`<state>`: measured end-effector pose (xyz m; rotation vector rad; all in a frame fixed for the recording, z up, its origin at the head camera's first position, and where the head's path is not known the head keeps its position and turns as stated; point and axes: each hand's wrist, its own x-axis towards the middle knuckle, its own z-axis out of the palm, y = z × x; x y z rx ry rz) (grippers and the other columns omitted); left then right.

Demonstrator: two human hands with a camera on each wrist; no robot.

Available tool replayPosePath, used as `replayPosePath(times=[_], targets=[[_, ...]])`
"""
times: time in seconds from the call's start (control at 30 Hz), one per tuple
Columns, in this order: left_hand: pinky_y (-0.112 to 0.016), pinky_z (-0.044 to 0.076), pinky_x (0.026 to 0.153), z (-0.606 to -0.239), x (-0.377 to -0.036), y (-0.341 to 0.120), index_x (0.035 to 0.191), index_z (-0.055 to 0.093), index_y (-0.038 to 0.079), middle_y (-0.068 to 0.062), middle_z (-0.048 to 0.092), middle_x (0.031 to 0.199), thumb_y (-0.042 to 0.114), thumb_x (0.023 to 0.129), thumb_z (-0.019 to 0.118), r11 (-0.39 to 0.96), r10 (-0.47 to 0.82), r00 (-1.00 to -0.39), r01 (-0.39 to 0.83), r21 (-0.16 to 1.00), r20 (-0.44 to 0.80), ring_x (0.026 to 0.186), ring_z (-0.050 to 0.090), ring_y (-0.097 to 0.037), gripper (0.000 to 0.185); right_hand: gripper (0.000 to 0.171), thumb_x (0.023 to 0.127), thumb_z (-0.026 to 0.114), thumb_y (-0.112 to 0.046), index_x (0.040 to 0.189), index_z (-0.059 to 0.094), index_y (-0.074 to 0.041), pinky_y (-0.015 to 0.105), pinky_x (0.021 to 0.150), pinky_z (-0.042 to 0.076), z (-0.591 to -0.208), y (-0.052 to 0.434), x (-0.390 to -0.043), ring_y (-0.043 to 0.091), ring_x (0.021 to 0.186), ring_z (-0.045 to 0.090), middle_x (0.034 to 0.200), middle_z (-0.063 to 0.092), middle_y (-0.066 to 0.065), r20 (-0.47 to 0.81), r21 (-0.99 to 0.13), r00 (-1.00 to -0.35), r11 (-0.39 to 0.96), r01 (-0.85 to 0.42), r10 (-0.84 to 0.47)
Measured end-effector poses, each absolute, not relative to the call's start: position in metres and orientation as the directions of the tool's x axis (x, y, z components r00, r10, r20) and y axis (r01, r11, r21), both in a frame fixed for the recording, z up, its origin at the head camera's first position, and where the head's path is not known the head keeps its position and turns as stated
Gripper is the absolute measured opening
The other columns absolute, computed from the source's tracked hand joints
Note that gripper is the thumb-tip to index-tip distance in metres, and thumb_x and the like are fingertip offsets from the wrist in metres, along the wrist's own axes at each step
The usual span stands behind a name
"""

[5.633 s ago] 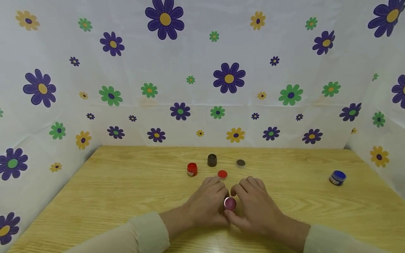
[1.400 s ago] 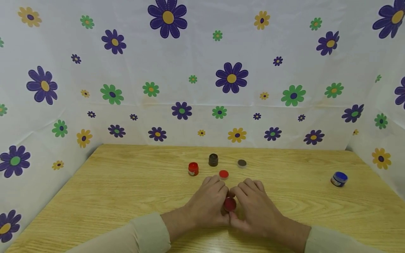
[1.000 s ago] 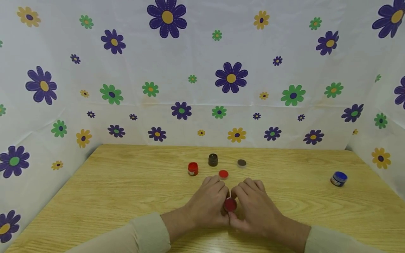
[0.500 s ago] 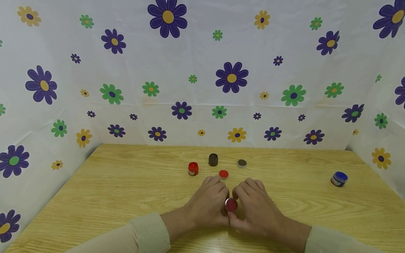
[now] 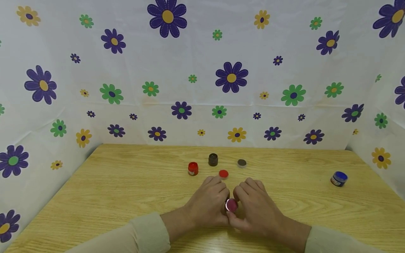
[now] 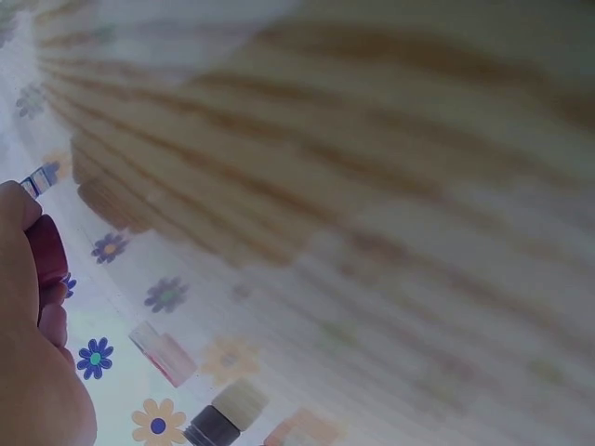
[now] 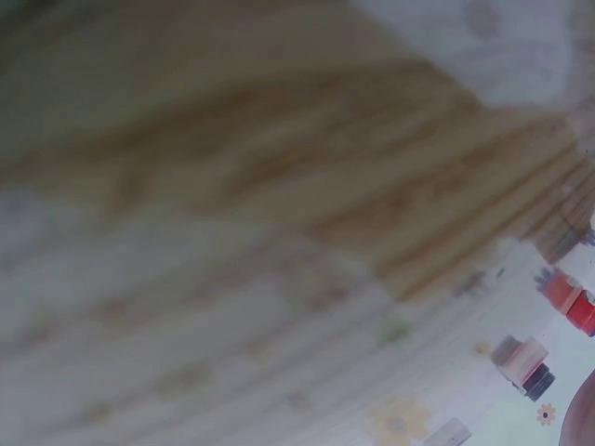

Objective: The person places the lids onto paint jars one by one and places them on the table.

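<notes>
A small maroon paint jar [image 5: 231,205] is held between both hands close to the table's front, its round top facing up. My left hand [image 5: 207,203] grips it from the left, fingers curled round its side. From the right, my right hand [image 5: 257,205] has its thumb at the near rim and a bent forefinger at the far rim. In the left wrist view, the jar's dark red side [image 6: 48,253] shows beside the fingers. Much of the jar is hidden by the hands, and the right wrist view catches only a sliver of the right hand [image 7: 582,418].
Behind the hands stand an uncapped red paint jar [image 5: 193,169] and an uncapped dark jar [image 5: 213,160]. A red lid [image 5: 223,174] and a dark lid [image 5: 242,163] lie near them. A blue jar [image 5: 339,179] stands far right. Flowered cloth [image 5: 202,70] encloses the wooden table [image 5: 133,182].
The maroon jar has shifted slightly right and its top now catches light, looking pinker. The right forefinger and thumb have shifted a little at the rim. Other jars and lids stay put.
</notes>
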<state>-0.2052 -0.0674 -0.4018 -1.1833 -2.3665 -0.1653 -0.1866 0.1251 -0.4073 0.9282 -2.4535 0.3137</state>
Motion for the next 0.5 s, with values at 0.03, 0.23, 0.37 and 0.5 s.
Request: replayPosePath(times=[0.03,0.23,0.37,0.5], targets=[[-0.025,0.036,0.079,-0.4019,-0.2054,-0.0674,0.073,0.06,0.018,0.01,0.055,0.071,0.053,0.072,0.077,0.614,0.722,-0.499,0.782,-0.11,0.479,0.078,0.043,-0.009,0.038,0.032,0.074,0.074,-0.044,0.082,0.052,-0.022,0.029,0.081,0.034,-0.4072,0.1251,-0.1865,0.006,0.082,0.037,0.077,0.041,-0.015,0.522,-0.036,-0.647,0.743,-0.668,-0.556],[-0.025,0.039,0.081,-0.4029,-0.2058,-0.0678,0.073,0.06,0.018,0.01,0.053,0.07,0.048,0.073,0.078,0.577,0.733,-0.452,0.809,-0.114,0.509,0.078,0.044,-0.009,0.035,0.034,0.074,0.074,-0.045,0.078,0.049,-0.022,0.029,0.079,0.032,-0.4076,0.1248,-0.1866,0.006,0.078,0.033,0.073,0.036,-0.015,0.518,-0.028,-0.644,0.742,-0.67,-0.562],[-0.025,0.039,0.081,-0.4037,-0.2061,-0.0668,0.073,0.061,0.018,0.011,0.05,0.069,0.047,0.073,0.079,0.55,0.742,-0.426,0.828,-0.108,0.517,0.076,0.042,-0.009,0.034,0.034,0.074,0.073,-0.046,0.073,0.047,-0.024,0.029,0.078,0.031,-0.4083,0.1247,-0.1868,0.005,0.074,0.03,0.068,0.032,-0.016,0.524,-0.03,-0.636,0.735,-0.678,-0.566],[-0.025,0.038,0.079,-0.4037,-0.2051,-0.0657,0.072,0.062,0.019,0.011,0.049,0.069,0.05,0.072,0.079,0.539,0.753,-0.416,0.834,-0.116,0.51,0.074,0.039,-0.008,0.035,0.036,0.076,0.074,-0.046,0.067,0.045,-0.025,0.027,0.077,0.029,-0.4083,0.124,-0.1864,0.005,0.07,0.028,0.063,0.03,-0.018,0.53,-0.033,-0.634,0.733,-0.679,-0.563]])
